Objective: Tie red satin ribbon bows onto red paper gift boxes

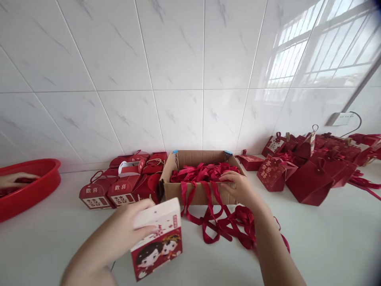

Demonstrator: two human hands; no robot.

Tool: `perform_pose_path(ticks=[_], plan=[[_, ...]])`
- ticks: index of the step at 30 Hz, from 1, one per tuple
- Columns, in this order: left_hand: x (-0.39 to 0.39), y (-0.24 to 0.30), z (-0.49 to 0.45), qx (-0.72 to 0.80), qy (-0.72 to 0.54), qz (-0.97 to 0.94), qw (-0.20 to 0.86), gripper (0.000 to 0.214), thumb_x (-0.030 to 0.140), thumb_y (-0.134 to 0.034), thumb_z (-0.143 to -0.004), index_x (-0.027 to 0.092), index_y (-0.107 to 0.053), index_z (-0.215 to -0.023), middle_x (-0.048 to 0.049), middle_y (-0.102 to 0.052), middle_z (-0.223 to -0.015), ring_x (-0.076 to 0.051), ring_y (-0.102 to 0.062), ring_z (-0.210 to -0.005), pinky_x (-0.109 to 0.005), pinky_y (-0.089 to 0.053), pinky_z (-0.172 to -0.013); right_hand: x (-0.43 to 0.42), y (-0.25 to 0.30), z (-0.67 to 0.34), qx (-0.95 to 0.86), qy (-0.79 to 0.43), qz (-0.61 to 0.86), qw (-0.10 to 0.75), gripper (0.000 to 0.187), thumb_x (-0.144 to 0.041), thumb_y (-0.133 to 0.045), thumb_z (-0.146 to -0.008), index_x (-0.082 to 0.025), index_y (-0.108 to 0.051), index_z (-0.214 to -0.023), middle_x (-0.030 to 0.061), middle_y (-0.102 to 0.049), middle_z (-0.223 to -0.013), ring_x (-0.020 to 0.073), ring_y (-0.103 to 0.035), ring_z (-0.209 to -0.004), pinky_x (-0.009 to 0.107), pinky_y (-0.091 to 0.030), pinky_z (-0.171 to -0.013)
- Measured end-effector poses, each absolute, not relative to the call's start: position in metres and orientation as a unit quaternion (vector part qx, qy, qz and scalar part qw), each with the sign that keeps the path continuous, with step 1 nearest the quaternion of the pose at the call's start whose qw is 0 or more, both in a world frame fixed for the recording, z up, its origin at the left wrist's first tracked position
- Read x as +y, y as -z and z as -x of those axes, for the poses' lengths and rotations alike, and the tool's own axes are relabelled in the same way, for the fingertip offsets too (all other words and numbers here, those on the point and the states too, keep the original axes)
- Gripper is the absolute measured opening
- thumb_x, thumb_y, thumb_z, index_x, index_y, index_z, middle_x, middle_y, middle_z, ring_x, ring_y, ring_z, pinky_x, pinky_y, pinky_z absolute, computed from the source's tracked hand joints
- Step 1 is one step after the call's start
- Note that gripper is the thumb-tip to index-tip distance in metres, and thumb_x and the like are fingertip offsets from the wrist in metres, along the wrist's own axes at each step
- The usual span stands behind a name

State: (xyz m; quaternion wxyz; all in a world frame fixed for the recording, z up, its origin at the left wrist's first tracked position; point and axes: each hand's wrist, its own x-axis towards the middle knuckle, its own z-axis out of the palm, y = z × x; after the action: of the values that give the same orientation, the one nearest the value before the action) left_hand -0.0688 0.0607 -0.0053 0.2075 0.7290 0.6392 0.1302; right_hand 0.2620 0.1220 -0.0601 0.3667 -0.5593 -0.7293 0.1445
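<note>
My left hand point(127, 228) is closed round a red and white gift box point(159, 242) with a cartoon couple printed on it, held low in front of me. My right hand point(239, 186) reaches into an open cardboard box point(172, 186) full of red ribbons point(202, 172); its fingers are curled on a ribbon at the box's front edge. More red ribbons point(226, 226) spill over the box front onto the white counter point(327, 238) under my right wrist.
Finished red gift boxes point(119, 190) lie left of the cardboard box, and a larger heap of red boxes point(312, 167) lies at the right by the tiled wall. At far left another person's hand point(14, 179) rests in a red basin point(32, 190).
</note>
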Motion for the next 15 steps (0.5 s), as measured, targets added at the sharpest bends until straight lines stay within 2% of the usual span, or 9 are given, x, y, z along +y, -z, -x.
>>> perform_pose_path(ticks=[5,8,11,15], plan=[[0.078,0.011,0.014,0.546,-0.078,-0.784,0.285,0.02,0.04,-0.066,-0.071,0.027,-0.062,-0.087,0.0042,-0.065,-0.08,-0.018,-0.061,-0.075,-0.022,-0.04,-0.059,0.128,0.064,-0.253,-0.748,-0.143,0.536,0.364,0.028,-0.034,-0.049,-0.091,-0.021,-0.074,-0.093,0.0078,-0.067,-0.112,0.0262,-0.058,-0.107,0.042,-0.046,-0.095],[0.089,0.015,0.001,0.492,-0.154,-0.798,0.311,0.026,0.048,-0.056,-0.082,0.026,-0.061,-0.095,0.001,-0.067,-0.096,-0.019,-0.061,-0.087,-0.025,-0.045,-0.071,0.127,0.065,-0.253,-0.776,-0.18,0.504,0.332,0.033,-0.034,-0.044,-0.093,-0.021,-0.075,-0.092,0.0073,-0.069,-0.105,0.0234,-0.062,-0.099,0.038,-0.049,-0.09],[0.101,0.022,0.0,0.504,-0.267,-0.78,0.256,0.034,0.047,-0.035,-0.093,0.025,-0.06,-0.102,-0.0019,-0.065,-0.108,-0.02,-0.058,-0.101,-0.029,-0.043,-0.087,0.12,0.062,-0.257,-0.781,-0.229,0.496,0.302,0.028,-0.032,-0.05,-0.09,-0.022,-0.075,-0.091,0.0054,-0.071,-0.099,0.0203,-0.065,-0.089,0.033,-0.052,-0.081],[0.113,0.033,0.004,0.554,-0.23,-0.774,0.203,0.031,0.042,-0.039,-0.091,0.024,-0.063,-0.094,-0.003,-0.067,-0.102,-0.022,-0.061,-0.094,-0.031,-0.044,-0.079,0.111,0.055,-0.264,-0.783,-0.302,0.48,0.255,0.025,-0.027,-0.053,-0.085,-0.024,-0.076,-0.092,0.0036,-0.071,-0.104,0.02,-0.065,-0.091,0.03,-0.052,-0.08]])
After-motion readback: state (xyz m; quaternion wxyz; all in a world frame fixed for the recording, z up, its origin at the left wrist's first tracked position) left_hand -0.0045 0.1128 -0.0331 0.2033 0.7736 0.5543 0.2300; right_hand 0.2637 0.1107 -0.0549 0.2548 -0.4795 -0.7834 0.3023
